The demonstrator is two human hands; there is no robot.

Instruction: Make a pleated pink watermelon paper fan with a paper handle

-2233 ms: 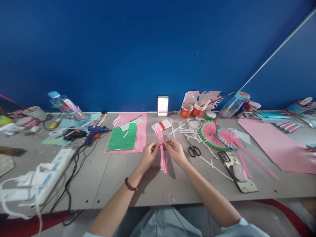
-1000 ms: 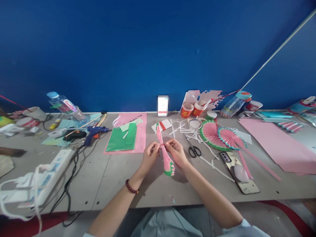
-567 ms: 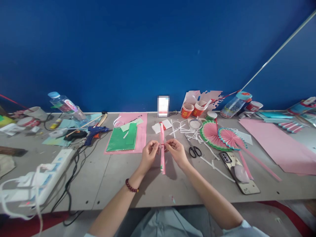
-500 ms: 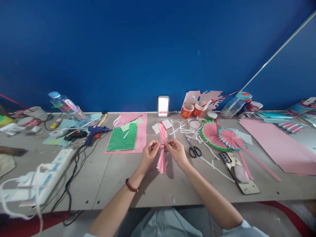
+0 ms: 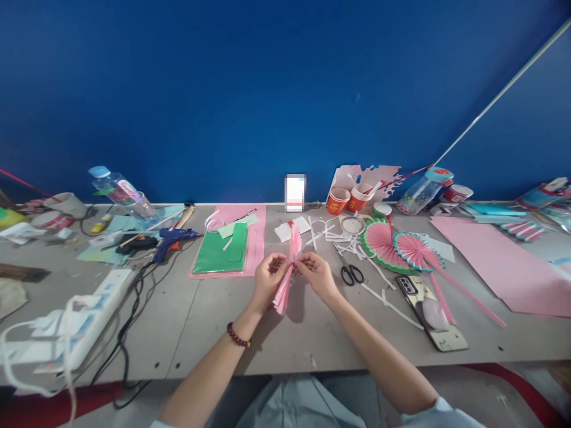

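A strip of pink paper folded into narrow pleats (image 5: 282, 295) is held over the middle of the table, pinched in at its waist and flaring at both ends. My left hand (image 5: 270, 276) closes thumb and fingertips on the waist from the left. From the right, my right hand (image 5: 317, 274) pinches the same spot, its fingertips almost meeting the left ones. Whatever lies right between the fingertips is too small to make out. Black-handled scissors (image 5: 352, 274) rest to the right of my right hand, beside white paper strips (image 5: 350, 245).
Finished pleated fans (image 5: 378, 242), a phone (image 5: 450, 339) and pink sheets (image 5: 504, 267) occupy the right side. Red paper cups (image 5: 338, 202) stand at the back. Leftward are green paper packs (image 5: 218, 252), a blue glue gun (image 5: 172, 239) and a power strip (image 5: 104, 309) with cables.
The pleated paper has tilted, its lower end swinging left towards my left wrist. My fingertips have drawn closer together at its waist, and the red band seen there before is now mostly covered.
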